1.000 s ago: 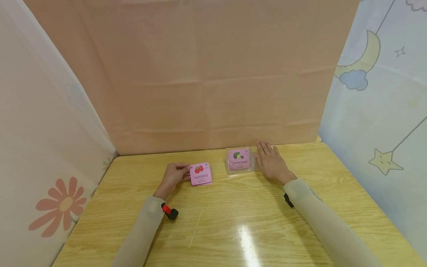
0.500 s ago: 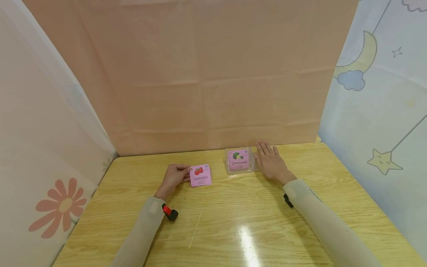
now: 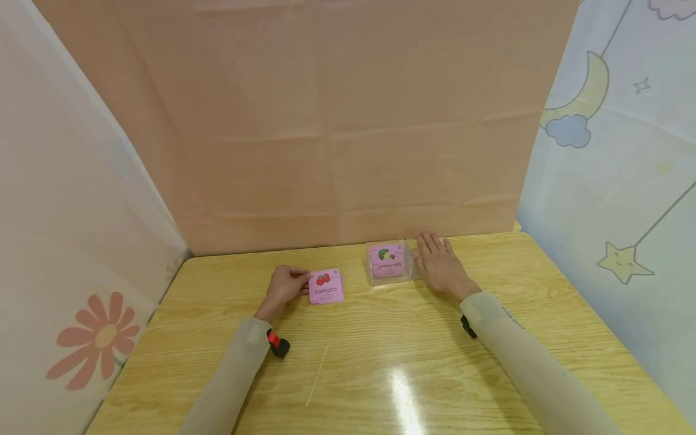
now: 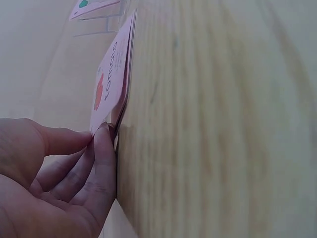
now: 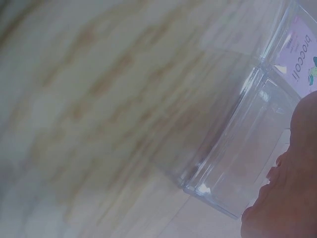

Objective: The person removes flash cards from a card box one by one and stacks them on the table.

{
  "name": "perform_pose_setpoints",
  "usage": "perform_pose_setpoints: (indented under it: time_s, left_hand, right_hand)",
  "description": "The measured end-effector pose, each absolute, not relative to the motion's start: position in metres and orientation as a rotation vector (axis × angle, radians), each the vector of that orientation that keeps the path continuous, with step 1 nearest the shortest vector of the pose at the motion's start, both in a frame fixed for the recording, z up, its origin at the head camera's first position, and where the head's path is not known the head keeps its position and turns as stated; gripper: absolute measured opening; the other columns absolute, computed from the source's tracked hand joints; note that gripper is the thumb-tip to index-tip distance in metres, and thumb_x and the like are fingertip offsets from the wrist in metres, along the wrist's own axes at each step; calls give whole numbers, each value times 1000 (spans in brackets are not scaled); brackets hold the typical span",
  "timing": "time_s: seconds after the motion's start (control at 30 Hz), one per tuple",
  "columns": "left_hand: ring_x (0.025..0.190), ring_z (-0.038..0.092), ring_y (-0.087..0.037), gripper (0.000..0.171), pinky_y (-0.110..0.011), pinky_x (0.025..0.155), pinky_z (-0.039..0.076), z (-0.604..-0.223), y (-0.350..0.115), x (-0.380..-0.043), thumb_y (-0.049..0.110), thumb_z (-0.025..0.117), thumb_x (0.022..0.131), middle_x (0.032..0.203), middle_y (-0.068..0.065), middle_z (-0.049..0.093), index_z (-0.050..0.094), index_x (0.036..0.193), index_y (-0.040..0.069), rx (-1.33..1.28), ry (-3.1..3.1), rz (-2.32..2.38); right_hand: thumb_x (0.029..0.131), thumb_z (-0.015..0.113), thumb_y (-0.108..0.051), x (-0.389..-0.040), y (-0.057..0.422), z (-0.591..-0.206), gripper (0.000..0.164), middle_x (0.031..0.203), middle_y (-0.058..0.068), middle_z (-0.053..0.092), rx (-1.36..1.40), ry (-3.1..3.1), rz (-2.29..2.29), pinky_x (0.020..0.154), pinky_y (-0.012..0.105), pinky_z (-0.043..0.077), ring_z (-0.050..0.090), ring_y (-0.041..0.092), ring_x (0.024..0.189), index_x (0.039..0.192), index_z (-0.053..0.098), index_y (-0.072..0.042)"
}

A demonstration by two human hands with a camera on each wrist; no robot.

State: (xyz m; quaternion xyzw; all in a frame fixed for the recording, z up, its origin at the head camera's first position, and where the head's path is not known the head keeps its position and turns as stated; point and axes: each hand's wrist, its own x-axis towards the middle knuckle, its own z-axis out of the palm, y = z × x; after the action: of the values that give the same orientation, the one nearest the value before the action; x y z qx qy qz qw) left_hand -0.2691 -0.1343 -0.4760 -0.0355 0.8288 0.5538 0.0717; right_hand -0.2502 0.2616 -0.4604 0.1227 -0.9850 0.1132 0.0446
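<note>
At the left of the table, my left hand (image 3: 286,287) pinches the near-left edge of a pink tomato card (image 3: 326,286). The left wrist view shows the thumb on top and a finger under the lifted edge, with more thin card layers beneath the tomato card (image 4: 110,82). To the right stands a clear plastic box (image 3: 375,280) holding a pink broccoli card (image 3: 387,269). My right hand (image 3: 443,266) lies flat with straight fingers at the box's right side. In the right wrist view the hand (image 5: 287,188) overlaps part of the box (image 5: 237,144).
Everything stands on a wooden table (image 3: 370,350). A peach cloth (image 3: 326,151) hangs along its back edge. Patterned curtains (image 3: 609,193) rise at both sides. A thin pale strip (image 3: 317,376) lies on the near part of the table.
The tomato card now lies more squarely over the layers beneath it. The left hand has barely shifted, and the right hand has stayed by the box.
</note>
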Motion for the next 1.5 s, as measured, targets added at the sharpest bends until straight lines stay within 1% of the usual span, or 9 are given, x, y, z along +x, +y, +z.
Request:
perform_pose_setpoints:
  time_s: [0.23,0.4,0.6,0.77,1.03,1.13,1.23,1.37,1.5]
  left_hand:
    - [75,70,-12,24,-21,66,63,-473,-133,-271,14,71,101,110,-20,75,77,118,-2,-95,2531,1602]
    - [77,72,-14,23,-22,68,64,-471,-133,-272,13,71,101,112,-21,75,77,117,-2,-66,2582,1551]
    - [79,74,-15,20,-24,68,64,-471,-132,-273,7,70,99,108,-22,77,76,112,-6,10,2680,1481]
    - [77,72,-15,19,-22,65,61,-469,-132,-273,8,71,98,104,-20,78,76,112,-5,0,2694,1443]
    - [77,71,-15,20,-22,64,58,-468,-135,-273,10,71,98,102,-18,79,76,112,-3,12,2697,1428]
    - [78,69,-16,20,-22,64,55,-467,-135,-272,12,71,97,101,-17,79,77,111,-1,21,2731,1395]
    - [85,68,-19,20,-25,69,54,-465,-135,-271,15,71,97,104,-15,78,79,111,2,38,2782,1346]
    - [98,67,-25,20,-37,85,58,-460,-134,-270,20,71,98,112,-13,77,79,111,6,60,2815,1319]
    - [106,70,-29,21,-47,96,60,-457,-133,-269,20,69,101,116,-15,77,78,113,5,131,2827,1337]
  right_hand:
    - [116,22,-35,-253,262,-461,65,176,25,9,380,-3003,340,132,68,3,8,47,163,167,12,3]
    - [116,22,-35,-253,261,-458,65,176,24,10,372,-3013,332,133,67,3,7,46,164,167,12,3]
    - [116,22,-36,-252,260,-457,64,176,24,11,366,-3014,325,133,67,3,7,45,164,167,12,3]
    - [116,24,-35,-252,260,-457,64,176,24,11,369,-3011,321,132,67,3,7,46,164,167,12,3]
    - [116,22,-36,-253,262,-460,65,176,24,9,362,-3019,296,132,67,3,7,46,164,167,11,2]
    - [116,22,-35,-253,262,-460,64,176,24,9,359,-3017,299,133,67,3,7,46,164,167,11,2]
    - [116,22,-36,-253,262,-461,65,176,23,9,358,-3017,300,133,67,2,7,46,164,167,11,2]
    - [116,22,-36,-252,262,-460,65,176,24,9,362,-3016,305,132,68,2,7,46,164,167,11,3]
    - [116,23,-36,-252,262,-460,65,176,24,9,361,-3015,315,132,68,2,7,47,164,167,11,2]
